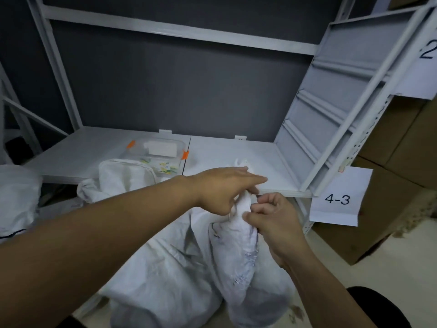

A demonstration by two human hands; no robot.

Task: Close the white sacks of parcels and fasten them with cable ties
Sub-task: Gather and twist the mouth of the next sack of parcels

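Starting at the grip: both hands are on the gathered neck of one white sack (236,261), which stands on the floor right in front of the shelf (236,150). The left hand (222,190) reaches across and clasps the neck from above. Its index finger sticks out straight and the rest curls round the cloth. The right hand (272,218) is curled up just below it, with the thumb pinching the bunched fabric against the fingers. The two hands almost touch, and the tuft at the sack's mouth pokes up behind the left one.

I count three sacks for sure:
- the one being held
- a second sack (127,178) behind it, leaning on the shelf edge
- a third sack (16,195) at the far left

The white bulk at lower left might be part of the held one or another sack, can't tell.

On the shelf there's one clear plastic box (158,150) with two orange clips (185,154). There are two paper labels on the rack to the right. One paper label (338,200) reads 4-3, and the upper label (423,55) shows only a 2. Cardboard boxes (402,150) are stacked behind those, number unclear.
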